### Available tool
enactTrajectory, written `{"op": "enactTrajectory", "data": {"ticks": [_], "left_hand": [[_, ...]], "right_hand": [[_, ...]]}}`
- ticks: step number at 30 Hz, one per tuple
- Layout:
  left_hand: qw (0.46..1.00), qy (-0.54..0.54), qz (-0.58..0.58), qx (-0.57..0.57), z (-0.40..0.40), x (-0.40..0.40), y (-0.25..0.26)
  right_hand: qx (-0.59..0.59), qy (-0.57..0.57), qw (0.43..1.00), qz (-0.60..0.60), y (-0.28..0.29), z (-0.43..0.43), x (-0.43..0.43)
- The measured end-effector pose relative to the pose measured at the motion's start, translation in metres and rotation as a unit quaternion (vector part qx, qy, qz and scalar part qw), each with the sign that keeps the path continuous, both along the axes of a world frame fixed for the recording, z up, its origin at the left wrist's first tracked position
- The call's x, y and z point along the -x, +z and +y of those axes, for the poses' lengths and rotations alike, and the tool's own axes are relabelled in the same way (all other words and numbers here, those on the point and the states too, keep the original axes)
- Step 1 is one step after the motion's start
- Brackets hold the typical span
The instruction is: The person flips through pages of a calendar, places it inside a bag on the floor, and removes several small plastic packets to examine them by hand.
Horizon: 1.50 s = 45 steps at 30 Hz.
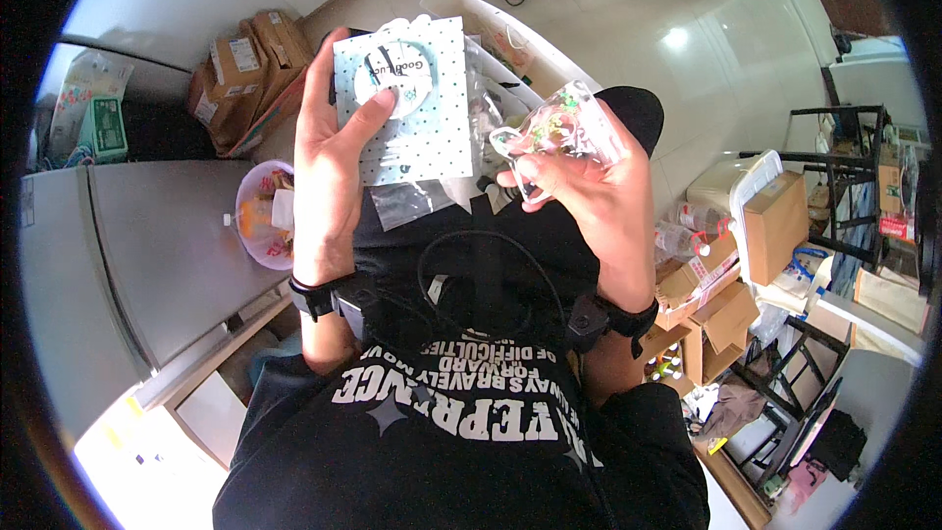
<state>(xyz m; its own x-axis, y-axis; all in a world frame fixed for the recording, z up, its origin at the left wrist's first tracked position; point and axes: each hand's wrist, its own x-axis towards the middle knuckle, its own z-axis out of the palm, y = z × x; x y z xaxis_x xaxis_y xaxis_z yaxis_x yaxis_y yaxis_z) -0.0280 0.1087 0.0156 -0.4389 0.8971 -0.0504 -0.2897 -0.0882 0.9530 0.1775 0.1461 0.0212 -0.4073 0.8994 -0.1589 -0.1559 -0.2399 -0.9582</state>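
My left hand [331, 132] grips a dotted card [434, 140], its thumb pressed on a round white piece bearing writing. A clear plastic bag [408, 202] hangs under the card and shows past its edges. To the right, my right hand [596, 169] holds a transparent case or pouch with green and pink decoration [559, 121] between thumb and fingers. The two held things are apart. Below them, partly hidden by the card, a white open container [486, 15] holds items that I cannot make out.
A pink bin [254, 254] with waste stands at the left beside a grey cabinet [191, 235]. Cardboard boxes [239, 62] are stacked at the upper left. On the right are plastic bottles [681, 235], an opened carton [721, 324] and black metal racks [831, 162].
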Motion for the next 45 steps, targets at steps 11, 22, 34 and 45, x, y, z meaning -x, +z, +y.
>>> {"op": "enactTrajectory", "data": {"ticks": [11, 22, 34, 45], "left_hand": [[0.958, -0.178, 0.219, 0.049, 0.011, -0.011, 0.004], [0.912, -0.215, 0.347, 0.036, 0.019, -0.008, 0.008], [0.925, -0.248, 0.286, 0.035, 0.016, -0.007, 0.009], [0.930, -0.271, 0.247, 0.022, 0.011, -0.010, 0.007]], "right_hand": [[0.032, -0.051, 0.998, 0.021, 0.004, 0.004, -0.015], [-0.005, -0.058, 0.998, -0.019, -0.001, 0.019, -0.004], [-0.001, -0.046, 0.996, 0.071, -0.009, 0.023, -0.001], [0.015, -0.054, 0.997, 0.058, -0.001, 0.020, 0.002]]}}
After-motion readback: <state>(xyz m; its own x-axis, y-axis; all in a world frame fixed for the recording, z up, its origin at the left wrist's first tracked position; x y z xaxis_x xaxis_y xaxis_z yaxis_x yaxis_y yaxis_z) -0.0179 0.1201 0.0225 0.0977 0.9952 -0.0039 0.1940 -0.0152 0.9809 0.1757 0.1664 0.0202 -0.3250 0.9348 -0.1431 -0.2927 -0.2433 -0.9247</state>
